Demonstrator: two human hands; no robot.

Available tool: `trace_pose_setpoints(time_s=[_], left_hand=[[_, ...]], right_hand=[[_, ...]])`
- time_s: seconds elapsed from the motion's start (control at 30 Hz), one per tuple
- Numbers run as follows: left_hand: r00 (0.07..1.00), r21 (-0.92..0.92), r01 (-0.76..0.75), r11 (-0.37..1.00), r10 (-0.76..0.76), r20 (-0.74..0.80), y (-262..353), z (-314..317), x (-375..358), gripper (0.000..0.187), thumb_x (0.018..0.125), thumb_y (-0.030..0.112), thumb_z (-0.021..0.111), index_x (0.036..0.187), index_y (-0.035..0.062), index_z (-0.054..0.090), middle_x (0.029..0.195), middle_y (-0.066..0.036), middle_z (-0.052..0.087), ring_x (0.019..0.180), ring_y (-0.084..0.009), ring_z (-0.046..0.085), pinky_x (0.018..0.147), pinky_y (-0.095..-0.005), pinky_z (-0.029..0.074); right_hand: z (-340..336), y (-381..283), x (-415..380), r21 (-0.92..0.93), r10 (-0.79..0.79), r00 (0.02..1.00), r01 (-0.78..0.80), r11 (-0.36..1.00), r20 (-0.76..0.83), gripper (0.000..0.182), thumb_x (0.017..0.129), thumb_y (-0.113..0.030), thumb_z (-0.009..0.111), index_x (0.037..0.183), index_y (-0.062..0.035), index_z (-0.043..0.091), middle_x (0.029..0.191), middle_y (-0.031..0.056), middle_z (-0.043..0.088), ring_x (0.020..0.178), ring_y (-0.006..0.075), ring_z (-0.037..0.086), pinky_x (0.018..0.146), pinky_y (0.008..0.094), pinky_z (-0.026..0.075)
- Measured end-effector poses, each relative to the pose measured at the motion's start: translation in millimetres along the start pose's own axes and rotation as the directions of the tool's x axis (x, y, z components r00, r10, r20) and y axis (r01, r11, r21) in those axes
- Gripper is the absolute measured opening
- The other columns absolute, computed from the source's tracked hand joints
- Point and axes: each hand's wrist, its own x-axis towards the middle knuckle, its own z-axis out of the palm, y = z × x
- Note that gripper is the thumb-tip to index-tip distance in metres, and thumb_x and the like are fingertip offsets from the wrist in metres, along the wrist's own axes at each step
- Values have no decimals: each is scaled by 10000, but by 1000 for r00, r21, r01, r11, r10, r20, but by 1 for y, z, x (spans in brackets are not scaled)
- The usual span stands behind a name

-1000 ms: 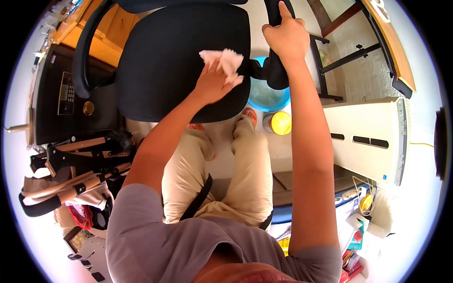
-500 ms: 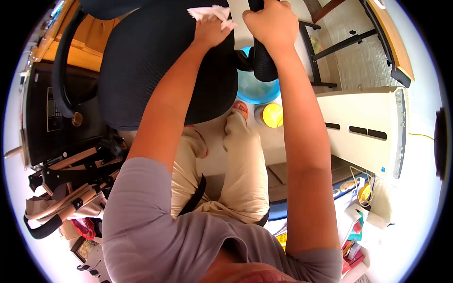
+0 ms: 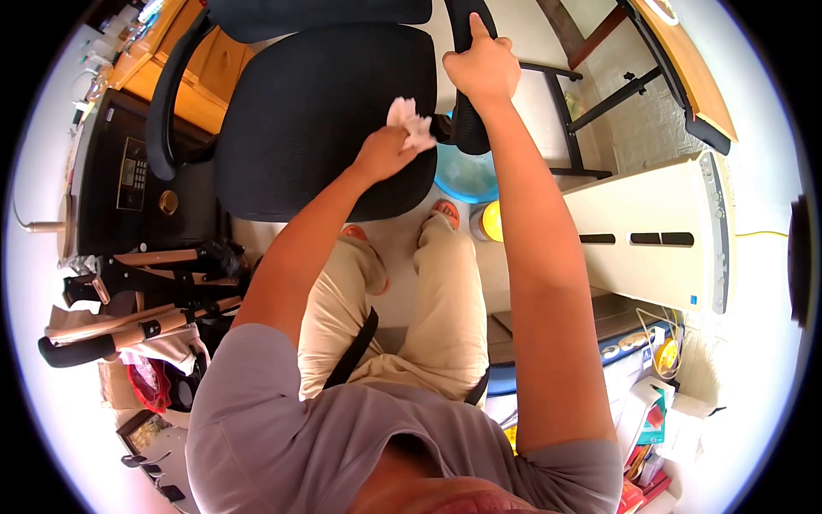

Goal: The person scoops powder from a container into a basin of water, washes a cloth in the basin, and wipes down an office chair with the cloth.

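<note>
A black office chair's seat [image 3: 291, 120] faces me in the upper left of the head view. Pressed to its right side is a crumpled pale pink-white cloth [image 3: 411, 127], under the closed fingers of my left hand [image 3: 384, 156]. My right hand [image 3: 488, 70] rests over the chair's right armrest [image 3: 469, 128], its fingers curled about the pad and the index finger stretched forward along it. The armrest's far side is hidden behind that hand. The chair's left armrest [image 3: 163, 120] stands untouched.
Below the right armrest sits a blue basin [image 3: 469, 176], with a yellow-lidded container [image 3: 491, 221] beside it. A white appliance [image 3: 638, 231] stands at the right. On the left are a black safe [image 3: 107, 197] and a folded frame with wood-coloured bars [image 3: 154, 330].
My left hand has drawn the cloth back along the seat, nearer to me. My right index finger now stretches out along the armrest. The view has shifted, showing more of the backrest.
</note>
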Motion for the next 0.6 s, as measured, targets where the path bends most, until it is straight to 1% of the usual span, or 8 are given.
trace_pose_setpoints(time_s=[0.07,0.17,0.27,0.33,0.4,0.47,0.53,0.6], left_hand=[[998,-46,-57,997,56,-18,7,-6,-38,275,777,230,603,946,14,608,884,-194,605,877,-370,577,776,-443,470],[995,-83,-94,992,92,-24,19,-33,-91,316,752,201,622,996,5,581,952,-184,595,909,-356,568,828,-439,450],[986,29,-148,989,149,-78,-14,-48,-129,365,736,197,643,1041,10,568,1024,-165,583,977,-348,550,899,-422,422],[991,299,113,947,-130,35,-37,-70,-140,394,778,271,631,1083,28,578,1092,-152,580,1070,-330,531,959,-445,389],[982,600,190,777,-159,-104,-84,-85,-147,459,850,382,551,1168,51,554,1146,-150,570,1114,-307,519,985,-494,354],[961,836,274,475,-179,-212,-160,-94,-156,526,895,458,453,1230,58,515,1164,-140,571,1113,-296,524,988,-530,326],[915,761,403,509,-200,-351,-170,-107,-136,520,901,428,440,1269,63,481,1151,-112,586,1099,-309,529,952,-521,356],[917,792,370,485,-329,-226,-158,-103,-98,310,909,354,442,1070,171,634,1004,-163,633,1015,-327,574,847,-479,451]], right_hand=[[-4,0,-1,5,14,1000,-14,1000,24,710,655,-290,594,1349,-224,461,1040,210,567,888,355,623,800,393,503],[-4,0,-4,3,1,1000,-1,1000,0,712,658,-299,593,1352,-231,456,1057,215,561,903,359,619,810,393,501],[-10,-5,-9,-21,-2,1000,2,1000,1,715,664,-322,585,1359,-233,445,1056,223,570,932,376,611,844,402,487],[-7,-4,-10,-23,1,1000,-1,1000,5,719,660,-337,580,1359,-235,444,1067,231,571,940,376,610,854,401,481],[-3,-3,-11,-30,2,1000,-2,1000,-4,727,657,-339,578,1364,-239,437,1066,231,572,943,369,612,857,396,481],[-4,-6,-12,-43,39,999,-38,998,36,742,659,-337,574,1379,-256,413,1093,220,564,959,357,610,867,390,479],[-9,-10,-15,-41,63,997,-61,997,50,747,661,-336,574,1385,-261,404,1103,213,562,969,355,606,867,391,477],[-8,-12,-16,-66,56,998,-53,996,40,747,664,-335,572,1388,-261,399,1103,210,562,972,351,605,869,391,474]])
